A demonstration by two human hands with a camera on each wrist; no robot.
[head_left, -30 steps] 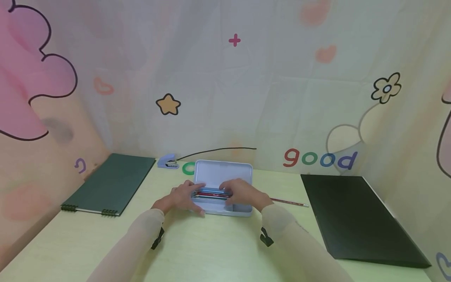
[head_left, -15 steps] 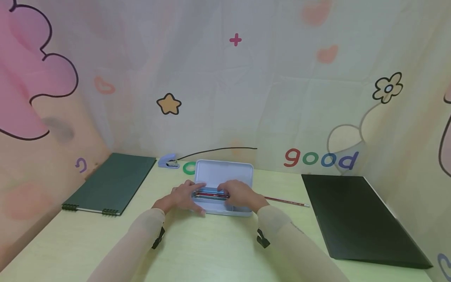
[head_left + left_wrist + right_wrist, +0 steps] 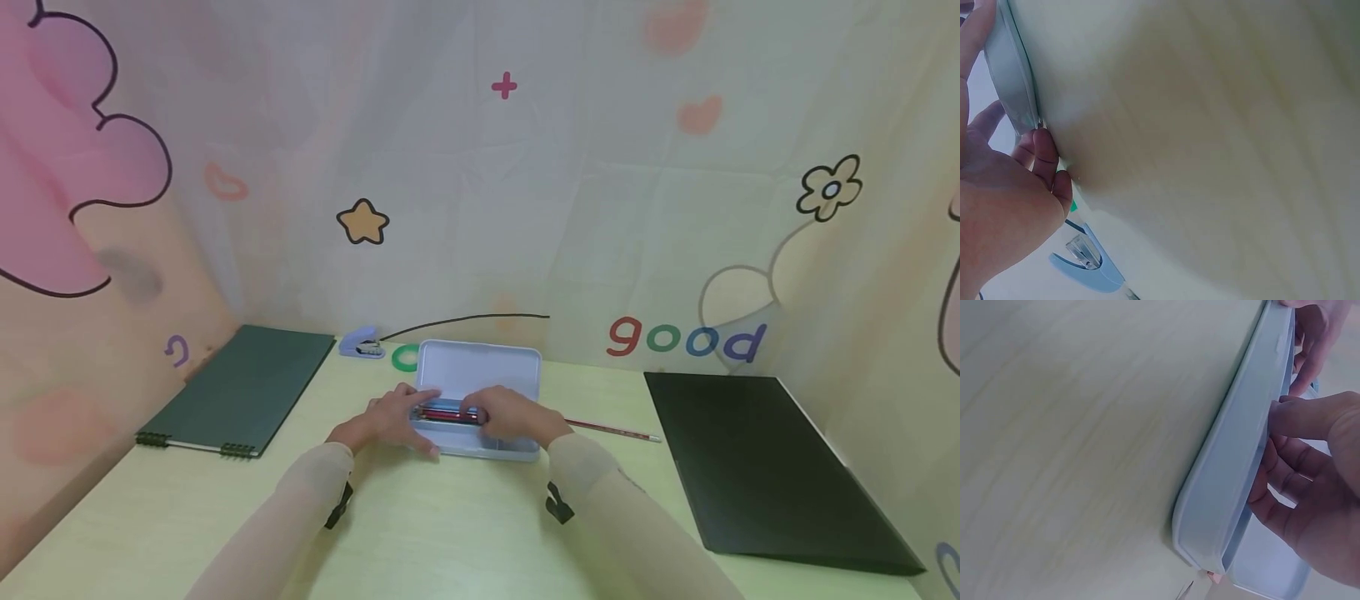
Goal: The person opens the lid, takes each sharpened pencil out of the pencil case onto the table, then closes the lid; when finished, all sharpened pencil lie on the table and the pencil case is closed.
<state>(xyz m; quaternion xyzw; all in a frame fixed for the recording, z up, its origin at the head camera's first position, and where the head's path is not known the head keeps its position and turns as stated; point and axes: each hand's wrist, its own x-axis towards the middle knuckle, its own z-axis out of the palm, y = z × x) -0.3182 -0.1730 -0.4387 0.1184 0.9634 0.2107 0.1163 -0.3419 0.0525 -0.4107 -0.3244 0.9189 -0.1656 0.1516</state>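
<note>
A light blue pencil case [image 3: 477, 368] lies with its lid raised in the head view. Across its tray runs a bundle of pencils [image 3: 448, 416], red and dark. My left hand [image 3: 386, 418] grips the case's left end, thumb along the front edge, index finger at the tray; in the left wrist view its fingertips touch the case's corner. Reaching into the tray, my right hand [image 3: 513, 414] pinches the right ends of the pencils between thumb and fingers. In the right wrist view, the case's wall [image 3: 1235, 444] hides the pencils and the right fingertips lie behind its rim.
A loose red pencil [image 3: 611, 430] lies right of the case. Behind are a green tape roll [image 3: 405, 357] and a blue stapler [image 3: 362, 343]. A dark green spiral notebook [image 3: 247, 387] lies left, and a black folder [image 3: 772, 471] right. A printed curtain stands behind.
My right hand has shifted slightly left, and its fingers have closed on the pencil ends. The pencils now look more bunched, with more red showing. My left hand has stayed in place.
</note>
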